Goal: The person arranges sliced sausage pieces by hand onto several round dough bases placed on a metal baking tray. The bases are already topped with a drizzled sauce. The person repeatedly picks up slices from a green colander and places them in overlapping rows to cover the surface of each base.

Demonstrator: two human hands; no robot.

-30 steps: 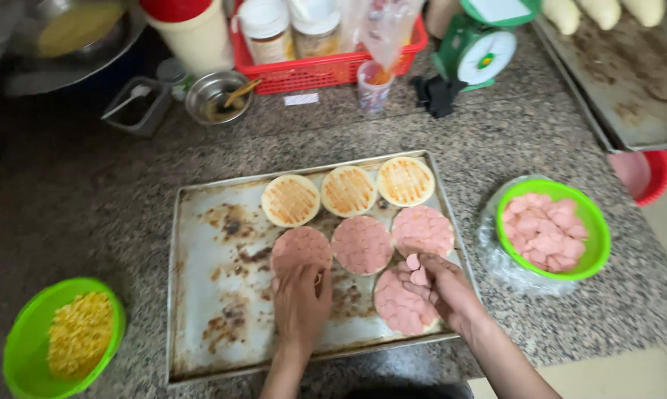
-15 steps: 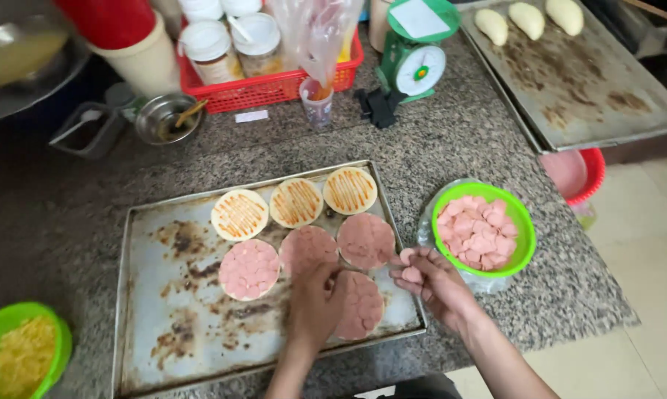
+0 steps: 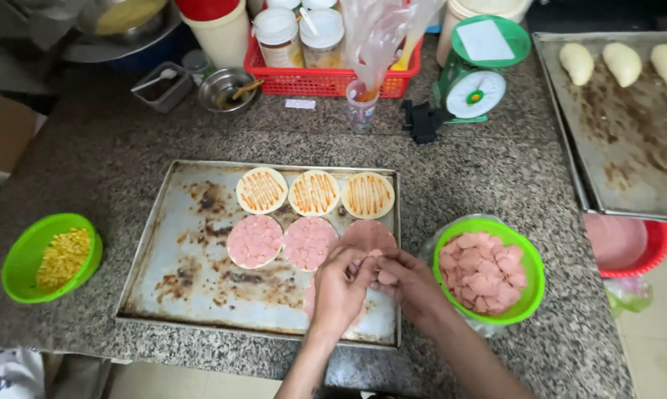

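A worn metal baking tray [image 3: 200,284] lies on the granite counter. Its back row has three dough rounds striped with orange sauce [image 3: 314,193]. In front of them are rounds covered with pink sausage slices [image 3: 254,241], and another round is partly hidden under my hands. My left hand [image 3: 339,288] and my right hand [image 3: 411,284] meet over the tray's front right corner. Both pinch a few pink sausage slices [image 3: 383,276] between their fingertips. A green bowl of sausage slices [image 3: 529,275] stands just right of my right hand.
A green bowl of corn kernels [image 3: 23,255] sits left of the tray. At the back stand a red basket of jars [image 3: 326,83], a green kitchen scale [image 3: 475,81], a small metal bowl [image 3: 226,89] and a cup holding piping bags [image 3: 361,103]. A second tray [image 3: 629,155] with dough rolls and a red bowl [image 3: 633,247] are at right.
My left hand has lifted off the front rounds and joined my right hand over the tray's front right corner. The view has shifted, so the tray sits further left.
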